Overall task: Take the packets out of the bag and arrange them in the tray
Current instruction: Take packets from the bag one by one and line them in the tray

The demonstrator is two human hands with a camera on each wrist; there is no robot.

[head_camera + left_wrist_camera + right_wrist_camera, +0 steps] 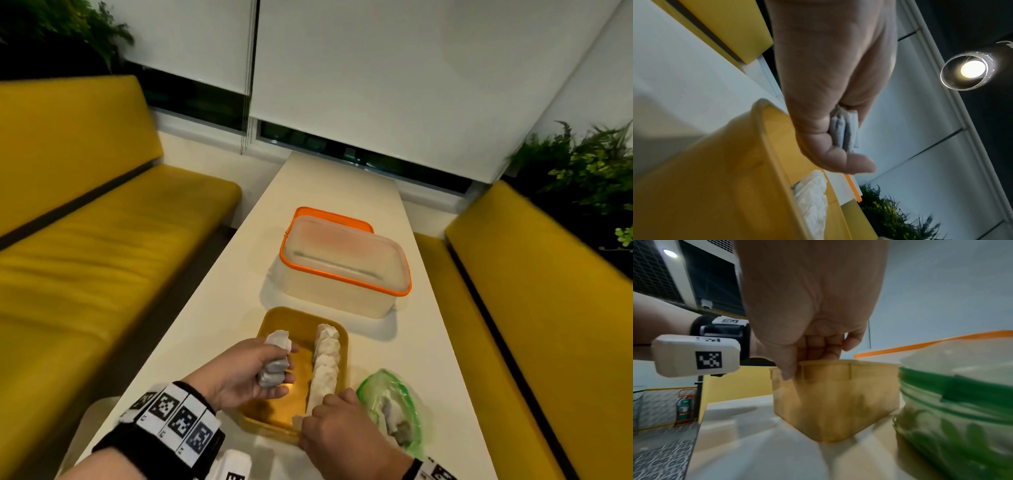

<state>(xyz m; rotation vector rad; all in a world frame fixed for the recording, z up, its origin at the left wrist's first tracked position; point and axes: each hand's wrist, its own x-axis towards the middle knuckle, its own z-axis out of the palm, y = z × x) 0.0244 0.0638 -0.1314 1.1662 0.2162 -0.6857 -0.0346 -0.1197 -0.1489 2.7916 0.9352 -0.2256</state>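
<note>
We see a yellow tray [274,317] standing on a long white table [329,192], close to the near end, and inside it a row of white packets [325,363] lies along the right side, one packet after the other, from the far wall toward the near corner. The left hand [239,373] hovers over the left half of the tray and its fingers are curled around a small bundle of packets [275,363]; in the left wrist view the same bundle [844,131] is pressed between the thumb and the fingers, several thin packets together. The right hand [342,431] is at the near right corner of the tray: in the right wrist view its thumb lies on the outside of the tray wall [834,395] and the fingers reach over the rim to the inside, but we cannot tell if they grip the wall itself or the nearest packet of the row. Just beside the tray, on its right, lies the clear bag with green stripes [394,404], and some grey packets are visible through the plastic. Farther on the table stands a clear container with an orange rim [346,270], apart from the tray, and behind it, touching it, an orange lid [329,216]. Yellow benches [85,240] run along both sides of the table.
</note>
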